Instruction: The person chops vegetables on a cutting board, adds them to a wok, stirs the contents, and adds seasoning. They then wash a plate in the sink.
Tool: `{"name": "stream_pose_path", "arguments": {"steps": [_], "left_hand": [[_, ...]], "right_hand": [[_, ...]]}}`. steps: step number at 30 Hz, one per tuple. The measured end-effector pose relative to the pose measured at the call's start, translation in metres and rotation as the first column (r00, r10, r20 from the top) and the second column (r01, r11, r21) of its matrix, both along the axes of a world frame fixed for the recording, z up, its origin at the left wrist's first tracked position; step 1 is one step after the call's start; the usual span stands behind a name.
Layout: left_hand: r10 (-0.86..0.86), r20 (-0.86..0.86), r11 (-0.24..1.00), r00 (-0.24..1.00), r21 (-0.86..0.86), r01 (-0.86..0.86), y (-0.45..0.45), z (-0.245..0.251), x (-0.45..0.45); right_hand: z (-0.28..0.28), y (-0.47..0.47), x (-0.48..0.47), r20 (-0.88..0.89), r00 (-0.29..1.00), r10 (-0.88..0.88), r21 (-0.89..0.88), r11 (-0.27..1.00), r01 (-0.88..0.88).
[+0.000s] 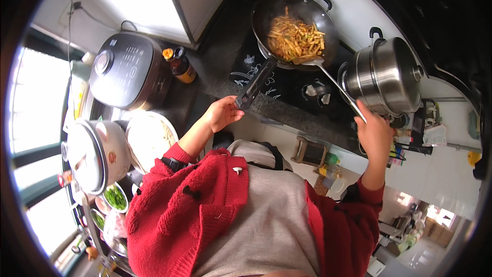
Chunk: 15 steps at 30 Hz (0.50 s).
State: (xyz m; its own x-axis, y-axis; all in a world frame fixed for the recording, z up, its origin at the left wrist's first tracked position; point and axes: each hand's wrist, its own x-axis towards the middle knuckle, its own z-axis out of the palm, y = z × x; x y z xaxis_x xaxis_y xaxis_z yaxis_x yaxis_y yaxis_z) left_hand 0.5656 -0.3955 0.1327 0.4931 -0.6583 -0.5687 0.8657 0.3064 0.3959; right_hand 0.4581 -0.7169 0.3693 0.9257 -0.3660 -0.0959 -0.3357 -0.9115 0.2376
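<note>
My left hand [224, 114] grips the end of the black handle [256, 84] of a dark wok [263, 17]. In the wok lies a heap of browned, strip-cut food [294, 38] with small green bits. My right hand [373, 134] is closed around the upper shaft of a metal wok spatula [337, 84]. Its blade rests in the wok at the near edge of the food, partly covered by it. The wok sits over a burner of a black glass gas hob [284, 84].
A lidded steel steamer pot [388, 77] stands right of the wok. To the left are a dark bottle [183, 70], a rice cooker [127, 69], a white lidded pot [111, 150], a large pale bowl [152, 138] and a bowl of chopped greens [115, 198]. A small wooden stool [309, 151] is below the counter.
</note>
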Motion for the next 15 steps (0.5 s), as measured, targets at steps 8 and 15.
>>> {"name": "stream_pose_path", "arguments": {"steps": [8, 15], "left_hand": [[0.32, -0.009, 0.948, 0.948, -0.002, -0.32, -0.009, -0.013, -0.128], [0.482, -0.102, 0.876, 0.87, 0.075, -0.476, -0.021, -0.026, -0.264]], "right_hand": [[-0.044, -0.087, 0.001, 0.187, 0.982, 0.041, 0.185, 0.98, -0.076], [-0.144, -0.082, 0.048, 0.284, 0.943, 0.171, 0.132, 0.967, -0.216]]}}
